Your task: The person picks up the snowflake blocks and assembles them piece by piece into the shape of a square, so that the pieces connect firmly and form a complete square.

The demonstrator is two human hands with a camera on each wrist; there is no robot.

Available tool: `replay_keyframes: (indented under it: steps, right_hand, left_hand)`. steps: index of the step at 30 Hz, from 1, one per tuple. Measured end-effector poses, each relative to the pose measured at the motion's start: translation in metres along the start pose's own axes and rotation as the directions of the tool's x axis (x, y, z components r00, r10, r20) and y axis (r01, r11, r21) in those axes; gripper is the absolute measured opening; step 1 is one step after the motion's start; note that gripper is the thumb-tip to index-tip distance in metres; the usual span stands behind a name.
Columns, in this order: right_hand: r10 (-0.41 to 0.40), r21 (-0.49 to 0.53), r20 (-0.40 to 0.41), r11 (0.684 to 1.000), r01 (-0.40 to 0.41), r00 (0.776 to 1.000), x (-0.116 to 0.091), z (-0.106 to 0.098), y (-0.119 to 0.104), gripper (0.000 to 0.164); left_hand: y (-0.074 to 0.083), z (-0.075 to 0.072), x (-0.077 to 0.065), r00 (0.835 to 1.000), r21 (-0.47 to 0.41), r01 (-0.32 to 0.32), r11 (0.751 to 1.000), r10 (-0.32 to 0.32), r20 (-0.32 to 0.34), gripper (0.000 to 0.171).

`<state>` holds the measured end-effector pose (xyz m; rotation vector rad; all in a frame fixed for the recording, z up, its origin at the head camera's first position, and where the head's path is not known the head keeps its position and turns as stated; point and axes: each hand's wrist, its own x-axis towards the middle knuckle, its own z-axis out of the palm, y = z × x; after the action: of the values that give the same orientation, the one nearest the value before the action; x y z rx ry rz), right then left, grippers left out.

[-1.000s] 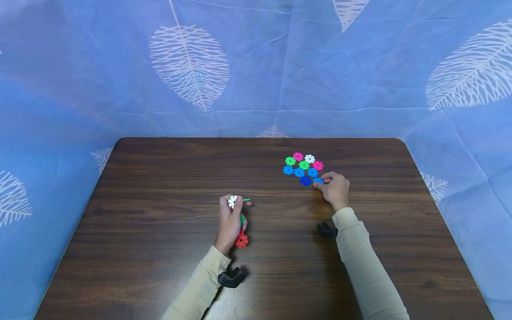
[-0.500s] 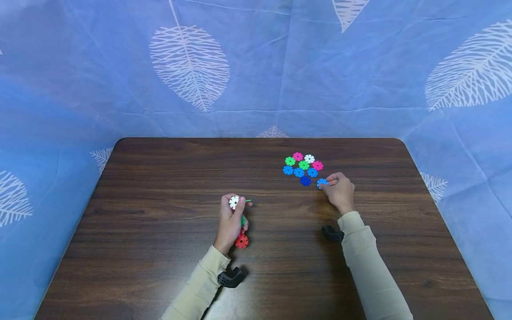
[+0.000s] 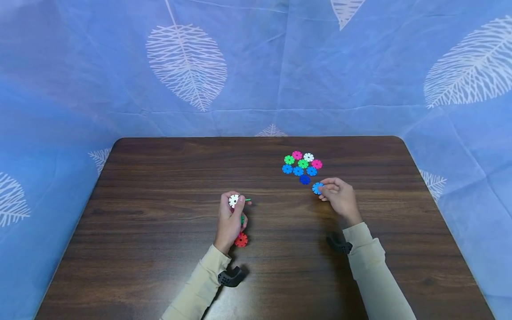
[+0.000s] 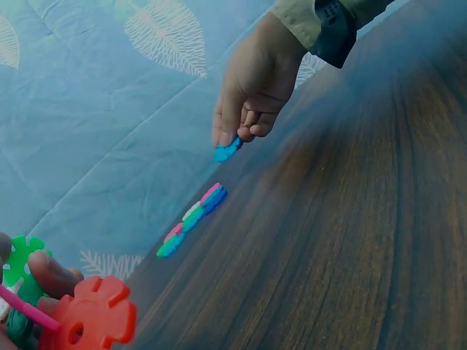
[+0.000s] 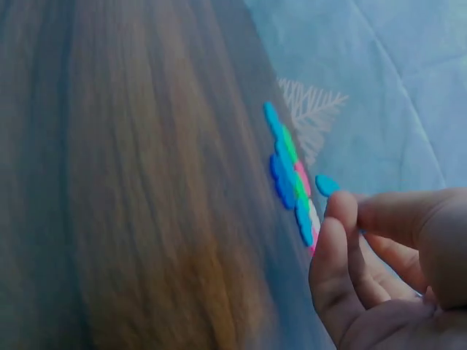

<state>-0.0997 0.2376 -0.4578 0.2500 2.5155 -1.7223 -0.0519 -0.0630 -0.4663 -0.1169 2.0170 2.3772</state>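
Observation:
My left hand grips a small assembly of notched plastic discs at mid table: a white disc on top, a green one beneath it and a red disc at the bottom. The red disc and a green disc fill the lower left of the left wrist view. My right hand pinches a light blue disc, lifted just off the table, near a flat cluster of loose coloured discs. That blue disc shows at my fingertips in the right wrist view.
The dark wood table has rounded far corners and is walled on three sides by blue cloth with white leaf prints. The loose cluster holds blue, green, pink and white discs. Black wrist mounts sit under both sleeves.
My right hand has picked the light blue disc off the cluster's near edge and drawn it back towards me. The left hand has stayed in place with its assembly.

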Motion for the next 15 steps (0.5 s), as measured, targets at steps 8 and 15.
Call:
replay_keyframes:
  steps: [8, 15]
  right_hand:
    - [-0.017, 0.162, 0.096, 0.987, 0.001, 0.995, -0.019, 0.016, -0.006, 0.036]
    - [-0.063, 0.219, 0.150, 0.975, 0.029, 0.987, -0.035, 0.039, -0.015, 0.031]
  left_hand:
    - [0.000, 0.005, 0.000, 0.999, -0.014, 0.014, 1.000, -0.013, 0.037, 0.023]
    - [-0.003, 0.011, -0.003, 0.998, -0.022, 0.035, 0.999, -0.034, 0.046, 0.021]
